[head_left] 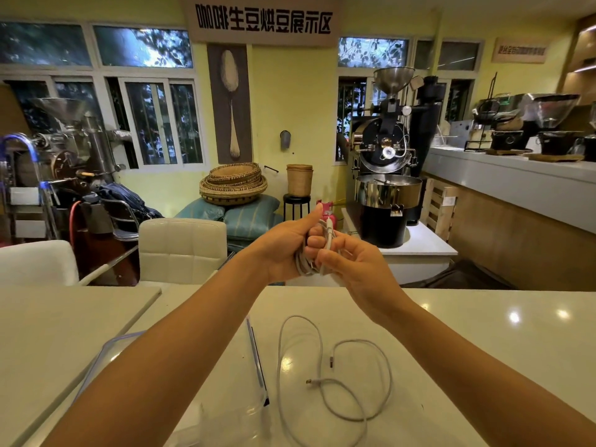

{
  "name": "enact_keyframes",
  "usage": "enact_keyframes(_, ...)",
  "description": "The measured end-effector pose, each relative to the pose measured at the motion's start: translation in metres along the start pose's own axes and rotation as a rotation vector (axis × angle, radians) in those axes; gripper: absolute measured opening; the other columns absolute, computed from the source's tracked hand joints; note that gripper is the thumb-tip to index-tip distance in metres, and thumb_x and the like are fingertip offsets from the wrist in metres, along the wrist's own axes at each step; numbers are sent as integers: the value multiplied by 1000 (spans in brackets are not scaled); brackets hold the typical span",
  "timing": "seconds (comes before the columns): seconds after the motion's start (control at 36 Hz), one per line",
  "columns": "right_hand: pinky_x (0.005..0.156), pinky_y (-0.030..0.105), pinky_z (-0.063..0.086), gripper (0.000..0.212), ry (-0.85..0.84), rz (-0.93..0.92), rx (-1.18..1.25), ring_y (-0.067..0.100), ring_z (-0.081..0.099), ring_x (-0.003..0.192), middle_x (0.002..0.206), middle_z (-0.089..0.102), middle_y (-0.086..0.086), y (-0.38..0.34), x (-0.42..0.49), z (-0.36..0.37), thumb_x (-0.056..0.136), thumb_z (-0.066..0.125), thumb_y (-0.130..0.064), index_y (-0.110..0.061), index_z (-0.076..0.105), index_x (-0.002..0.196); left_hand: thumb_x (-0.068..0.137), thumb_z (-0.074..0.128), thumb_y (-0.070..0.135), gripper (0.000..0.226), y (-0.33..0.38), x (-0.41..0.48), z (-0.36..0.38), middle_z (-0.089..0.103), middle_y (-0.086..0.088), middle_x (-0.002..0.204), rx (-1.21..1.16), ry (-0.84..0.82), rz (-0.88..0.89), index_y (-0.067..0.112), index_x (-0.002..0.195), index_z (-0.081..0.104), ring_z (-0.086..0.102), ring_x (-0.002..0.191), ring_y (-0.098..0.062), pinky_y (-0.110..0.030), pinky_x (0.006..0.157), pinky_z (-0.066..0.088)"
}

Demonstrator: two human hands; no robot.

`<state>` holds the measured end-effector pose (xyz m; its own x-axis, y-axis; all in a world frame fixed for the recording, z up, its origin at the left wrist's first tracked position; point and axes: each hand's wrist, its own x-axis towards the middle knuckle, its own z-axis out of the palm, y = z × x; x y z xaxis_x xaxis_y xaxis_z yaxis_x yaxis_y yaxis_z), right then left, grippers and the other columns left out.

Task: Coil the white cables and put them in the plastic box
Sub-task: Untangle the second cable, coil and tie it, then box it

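Both hands are raised above the far edge of the white table (483,333). My left hand (283,243) is closed around a coiled white cable (304,266), thumb up. My right hand (351,262) pinches that cable's free end with the plug (329,232) pointing up, touching the coil. A second white cable (335,379) lies loose and uncoiled on the table below my hands, both plugs showing. The clear plastic box (258,359) with a blue-edged rim sits at the lower left, largely hidden under my left forearm.
White padded chairs (182,246) stand beyond the table's far edge. A black coffee roaster (387,175) stands behind on a white platform. A grey counter (509,182) runs along the right. Woven baskets (233,183) and sacks sit by the back wall.
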<state>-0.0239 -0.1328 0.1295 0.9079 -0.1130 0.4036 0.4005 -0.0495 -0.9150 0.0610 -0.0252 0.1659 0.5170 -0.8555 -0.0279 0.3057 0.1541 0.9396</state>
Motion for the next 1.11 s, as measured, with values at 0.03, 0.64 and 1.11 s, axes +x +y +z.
enact_keyframes(0.03,76,21,53,11,1,10,16,19,57,92,95,60,12,0,0,0,85,54,-5,5,58,85,93,32,45,57,0,1,-1,45,6,37,16,14,4,17,44,44,41,33,-6,-17,45,43)
enact_keyframes(0.64,57,12,44,17,42,89,-61,7,43,61,69,48,2,12,11,5,94,42,-13,-9,50,79,96,32,42,50,-7,1,22,47,-2,59,784,543,177,19,55,48,42,60,-15,-30,65,36)
enact_keyframes(1.11,71,19,45,23,21,38,-182,17,50,76,82,54,12,5,10,4,93,45,-12,-12,52,71,98,27,38,47,-9,-4,12,44,-7,58,772,537,68,14,63,47,37,47,-14,-21,43,32)
